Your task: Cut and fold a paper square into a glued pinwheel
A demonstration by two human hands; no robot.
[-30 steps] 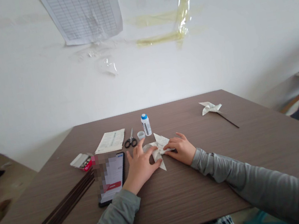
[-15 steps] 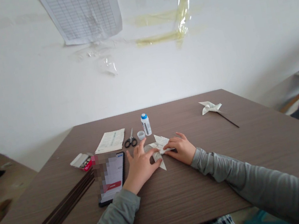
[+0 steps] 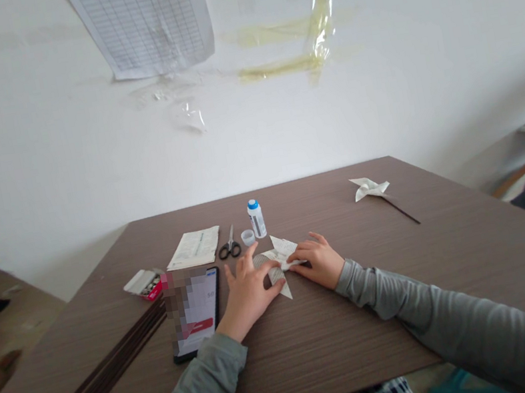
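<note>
A pinwheel folded from printed paper lies on the table between my two hands. My left hand grips its left side, with thumb and forefinger on the paper and the other fingers raised. From the right, my right hand pinches a blade close to the centre. The fingers partly cover the pinwheel's middle. Just behind my hands are a small clear cup, a white bottle with a blue cap and black-handled scissors.
Left of my hands lie a phone, a bundle of thin dark sticks, a small red-and-white box and folded printed paper. Another paper pinwheel on a stick rests at the back right of the brown table.
</note>
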